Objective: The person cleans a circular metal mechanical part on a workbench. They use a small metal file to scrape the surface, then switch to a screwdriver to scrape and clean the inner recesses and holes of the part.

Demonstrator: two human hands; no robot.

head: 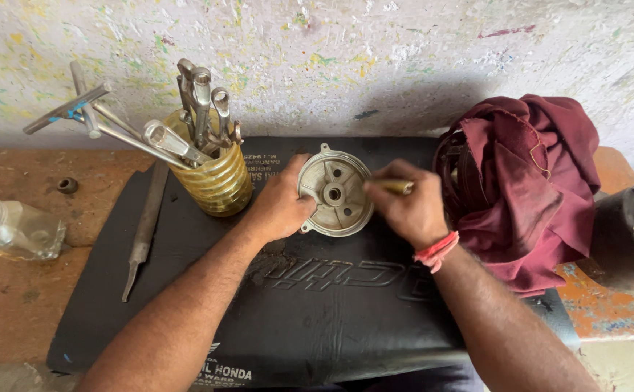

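A round grey metal cover plate [336,193] with spokes and a centre hole lies on a black mat [310,312]. My left hand [282,205] grips its left rim. My right hand [408,209] is closed around a small yellowish tool handle [398,186], whose tip reaches toward the plate's right edge. A red thread band [437,251] circles my right wrist.
A ribbed yellow jar [219,181] full of wrenches and spanners stands left of the plate. A metal file [145,229] lies on the mat's left edge. A clear plastic jar [8,231] lies at far left. A maroon cloth [527,181] covers something at right, beside a dark motor housing [633,232].
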